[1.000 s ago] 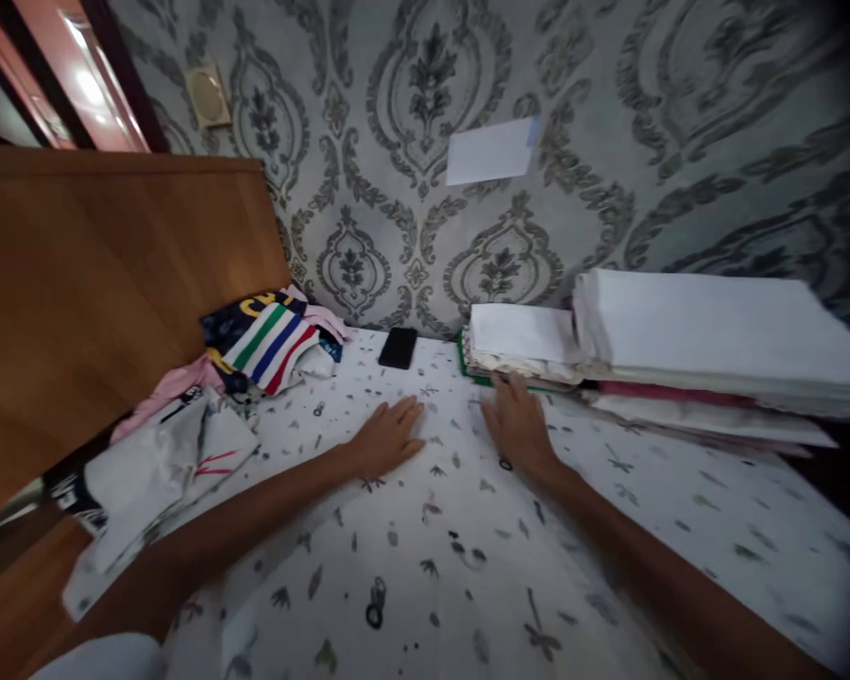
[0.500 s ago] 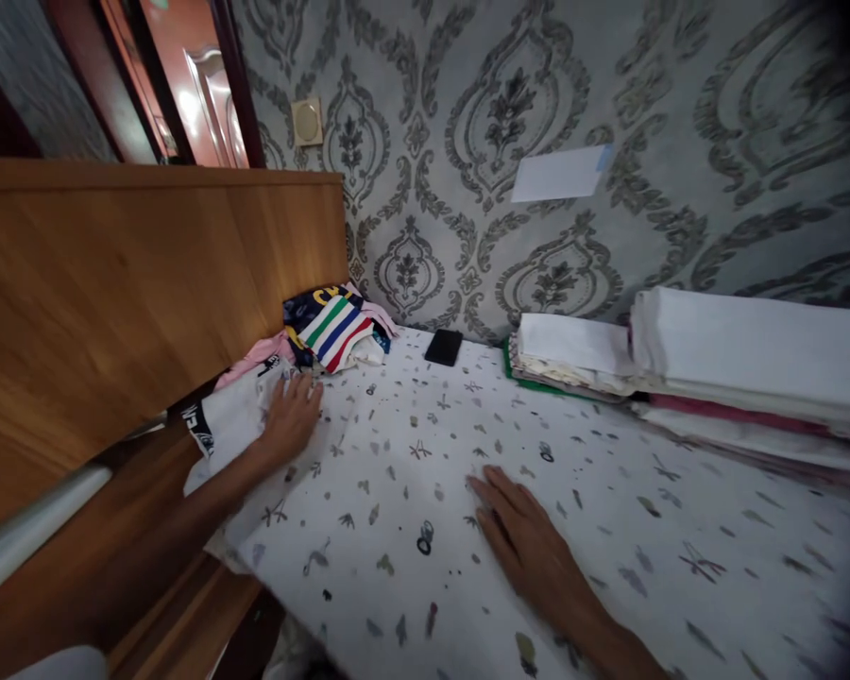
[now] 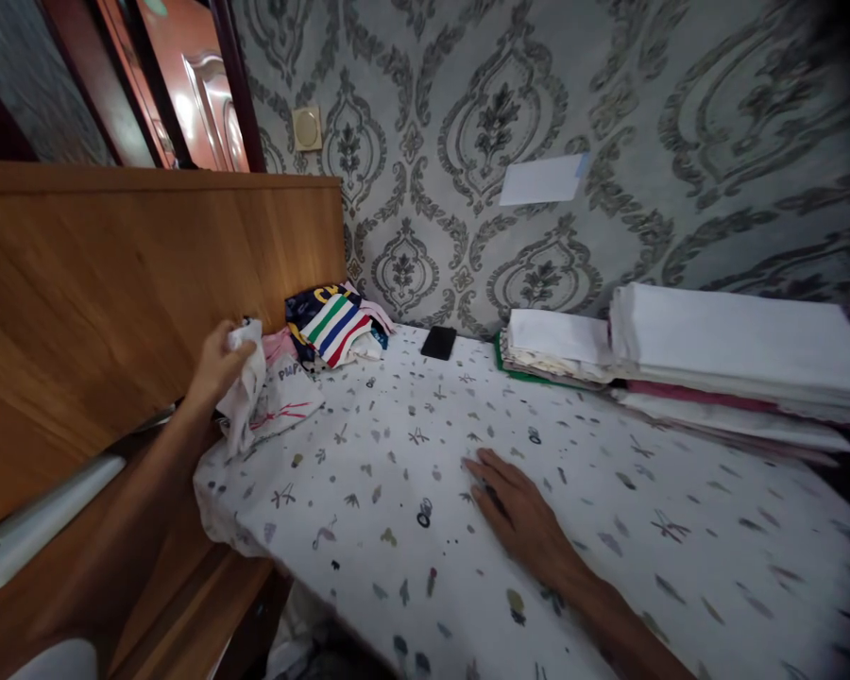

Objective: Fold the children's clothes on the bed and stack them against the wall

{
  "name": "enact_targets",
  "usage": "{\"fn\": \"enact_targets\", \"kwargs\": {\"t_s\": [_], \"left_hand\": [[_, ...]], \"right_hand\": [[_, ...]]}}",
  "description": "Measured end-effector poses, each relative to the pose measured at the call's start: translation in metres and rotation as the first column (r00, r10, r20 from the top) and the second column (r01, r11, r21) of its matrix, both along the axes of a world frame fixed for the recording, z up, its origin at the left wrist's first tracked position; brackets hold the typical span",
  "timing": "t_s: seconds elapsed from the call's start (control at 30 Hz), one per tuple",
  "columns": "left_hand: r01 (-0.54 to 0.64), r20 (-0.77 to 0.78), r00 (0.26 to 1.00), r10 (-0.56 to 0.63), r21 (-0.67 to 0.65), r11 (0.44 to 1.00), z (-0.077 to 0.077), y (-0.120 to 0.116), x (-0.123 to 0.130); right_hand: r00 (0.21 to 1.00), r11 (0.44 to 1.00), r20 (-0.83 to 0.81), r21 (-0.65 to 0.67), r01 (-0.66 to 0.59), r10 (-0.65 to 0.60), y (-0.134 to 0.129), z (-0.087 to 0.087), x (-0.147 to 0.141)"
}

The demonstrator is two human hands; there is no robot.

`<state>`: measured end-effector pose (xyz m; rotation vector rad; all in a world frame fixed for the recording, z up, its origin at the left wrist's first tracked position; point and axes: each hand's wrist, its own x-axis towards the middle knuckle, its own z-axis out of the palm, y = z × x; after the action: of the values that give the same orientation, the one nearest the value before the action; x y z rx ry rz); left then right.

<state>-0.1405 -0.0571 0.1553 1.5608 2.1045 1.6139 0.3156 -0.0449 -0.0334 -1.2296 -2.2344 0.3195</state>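
At the left edge of the patterned sheet [image 3: 397,472], my left hand [image 3: 221,361] pinches a white garment [image 3: 245,397] and holds part of it raised. Part of a white cloth with red lines and dark lettering lies beside it on the sheet. My right hand [image 3: 514,505] rests flat on the sheet, palm down, fingers apart and holding nothing. Behind the white garment sits a heap of clothes [image 3: 336,331], with a striped piece on top and pink cloth at its side.
A black flat object [image 3: 439,343] lies near the wall. Folded white cloths [image 3: 559,340] and a larger folded stack [image 3: 737,340] stand at the right. A wooden panel [image 3: 148,283] rises at the left, above a white rounded object [image 3: 49,519].
My left hand has moved left and up, lifting the white garment it was lying on. Red lines and lettering now show on the cloth. My right hand has hardly moved.
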Motion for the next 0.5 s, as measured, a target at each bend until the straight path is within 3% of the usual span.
{"fn": "enact_targets", "kwargs": {"t_s": [0.07, 0.13, 0.23, 0.33, 0.4, 0.43, 0.5], "left_hand": [[0.101, 0.107, 0.988, -0.112, 0.096, 0.990, 0.018, -0.005, 0.020], [0.238, 0.198, 0.946, -0.257, 0.112, 0.965, 0.028, -0.008, 0.051], [0.535, 0.393, 0.755, -0.526, 0.096, 0.840, 0.022, -0.006, 0.106], [0.775, 0.538, 0.498, -0.679, 0.074, 0.628, 0.002, -0.008, 0.160], [0.883, 0.571, 0.357, -0.739, 0.051, 0.466, -0.008, -0.021, 0.190], [0.937, 0.579, 0.271, -0.769, 0.023, 0.348, -0.011, -0.032, 0.202], [0.997, 0.601, 0.075, -0.796, -0.049, 0.058, -0.016, -0.062, 0.222]], "right_hand": [[0.995, 0.998, -0.098, -0.055, 0.014, -0.019, -0.002, 0.008, -0.002], [0.968, 0.987, -0.248, -0.159, 0.004, -0.044, -0.008, 0.020, -0.008], [0.829, 0.899, -0.552, -0.403, -0.173, -0.087, -0.019, 0.038, -0.021], [0.574, 0.722, -0.769, -0.564, -0.400, -0.282, -0.024, 0.043, -0.033], [0.455, 0.660, -0.782, -0.612, -0.436, -0.425, -0.024, 0.042, -0.035], [0.427, 0.644, -0.775, -0.628, -0.437, -0.466, -0.024, 0.041, -0.035], [0.408, 0.626, -0.771, -0.636, -0.451, -0.489, -0.024, 0.042, -0.031]]}}
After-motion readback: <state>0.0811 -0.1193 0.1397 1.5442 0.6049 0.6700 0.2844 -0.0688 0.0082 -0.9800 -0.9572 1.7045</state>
